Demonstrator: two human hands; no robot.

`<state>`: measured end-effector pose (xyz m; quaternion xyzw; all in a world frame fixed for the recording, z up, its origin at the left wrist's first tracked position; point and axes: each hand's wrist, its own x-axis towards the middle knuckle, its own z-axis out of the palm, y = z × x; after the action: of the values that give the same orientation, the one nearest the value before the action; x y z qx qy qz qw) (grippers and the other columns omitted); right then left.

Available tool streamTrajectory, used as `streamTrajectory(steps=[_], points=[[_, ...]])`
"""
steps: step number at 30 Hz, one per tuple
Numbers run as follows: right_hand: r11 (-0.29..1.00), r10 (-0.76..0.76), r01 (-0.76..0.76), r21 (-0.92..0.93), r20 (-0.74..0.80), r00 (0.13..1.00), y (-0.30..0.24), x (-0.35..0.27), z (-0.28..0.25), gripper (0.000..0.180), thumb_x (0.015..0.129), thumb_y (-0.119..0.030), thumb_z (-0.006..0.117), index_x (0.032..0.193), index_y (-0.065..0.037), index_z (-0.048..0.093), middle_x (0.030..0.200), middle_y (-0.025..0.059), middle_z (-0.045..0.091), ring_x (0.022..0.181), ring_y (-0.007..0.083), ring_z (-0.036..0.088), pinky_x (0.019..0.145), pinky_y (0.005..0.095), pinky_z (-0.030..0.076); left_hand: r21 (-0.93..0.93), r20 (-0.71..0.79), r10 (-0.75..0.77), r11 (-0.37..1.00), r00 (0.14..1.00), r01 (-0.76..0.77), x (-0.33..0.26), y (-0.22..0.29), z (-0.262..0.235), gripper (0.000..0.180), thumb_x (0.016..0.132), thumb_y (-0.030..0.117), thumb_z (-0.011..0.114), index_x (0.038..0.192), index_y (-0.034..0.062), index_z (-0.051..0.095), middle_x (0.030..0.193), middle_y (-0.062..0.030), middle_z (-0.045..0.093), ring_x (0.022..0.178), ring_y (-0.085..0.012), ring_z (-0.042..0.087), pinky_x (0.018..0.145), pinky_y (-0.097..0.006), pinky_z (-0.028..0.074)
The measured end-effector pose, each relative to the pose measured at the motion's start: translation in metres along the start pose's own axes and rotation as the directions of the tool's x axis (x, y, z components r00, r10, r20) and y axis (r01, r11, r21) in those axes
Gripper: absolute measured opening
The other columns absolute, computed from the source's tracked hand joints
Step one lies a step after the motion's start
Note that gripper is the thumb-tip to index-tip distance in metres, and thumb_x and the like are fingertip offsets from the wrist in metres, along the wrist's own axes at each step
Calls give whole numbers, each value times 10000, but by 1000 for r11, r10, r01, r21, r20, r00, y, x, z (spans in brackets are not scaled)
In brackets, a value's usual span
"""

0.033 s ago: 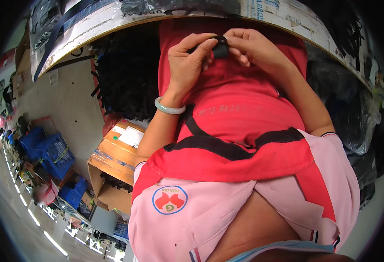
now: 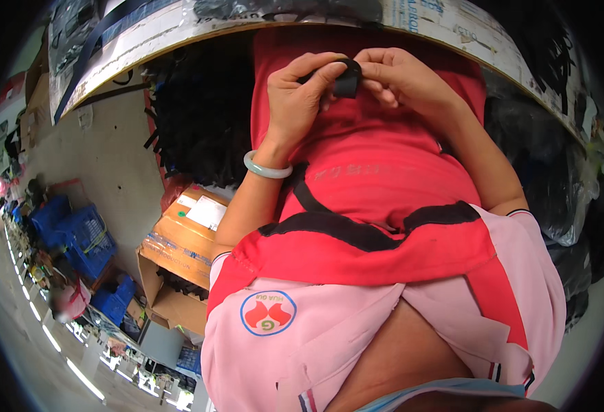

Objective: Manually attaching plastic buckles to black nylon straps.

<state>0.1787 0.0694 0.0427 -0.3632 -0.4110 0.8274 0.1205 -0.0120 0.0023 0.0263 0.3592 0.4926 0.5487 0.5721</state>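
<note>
Above the red apron, both of my hands hold one short piece of black webbing strap. It is bent over at the top, and its lower end hangs down between the hands. My left hand pinches it between thumb and fingers, with a pale bangle at the wrist. From the other side, the thumb and forefinger of my right hand close on the strap's edge, the other fingers curled below. Part of the strap is hidden behind the left fingers.
A table edge curves just beyond my hands, with plastic-wrapped black goods on it. Under it at left hangs a mass of black straps. An open cardboard box stands by my left elbow. Blue crates sit farther left.
The black strap has tilted slightly, and its bend shows rounder between my fingers. My hands have shifted only a little to the right.
</note>
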Motion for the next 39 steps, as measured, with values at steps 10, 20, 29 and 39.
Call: streamTrajectory(steps=[10,20,29,39], points=[[946,-184,118,-301,-201,962,9,21,-18,175,946,-241,597,949,-68,617,686,-59,502,573,13,438,523,175,364,415,-420,-203,824,885,386,-86,77,-142,211,889,142,665,1059,24,707,715,-5,632,507,-23,479,434,-167,327],[644,-258,399,-653,306,916,5,36,65,170,900,-81,631,1066,-45,630,774,57,624,751,104,622,696,261,497,222,110,-82,974,991,56,-42,8,-47,771,921,616,430,1422,33,375,687,-27,567,630,-95,598,414,-184,397],[965,-80,60,-257,-72,994,4,15,15,192,905,-231,662,921,-40,658,689,-15,616,512,34,473,478,190,376,-204,230,-390,876,892,436,-10,6,-28,591,1008,480,393,1251,-42,527,738,-126,650,484,-118,551,419,-206,399],[615,-580,345,-709,-111,807,-12,5,-16,160,882,-183,666,923,-28,652,847,37,650,783,166,610,698,284,480,-106,68,-350,929,934,356,-8,-4,-6,172,946,167,607,963,2,654,718,-36,622,523,-71,527,422,-201,373]])
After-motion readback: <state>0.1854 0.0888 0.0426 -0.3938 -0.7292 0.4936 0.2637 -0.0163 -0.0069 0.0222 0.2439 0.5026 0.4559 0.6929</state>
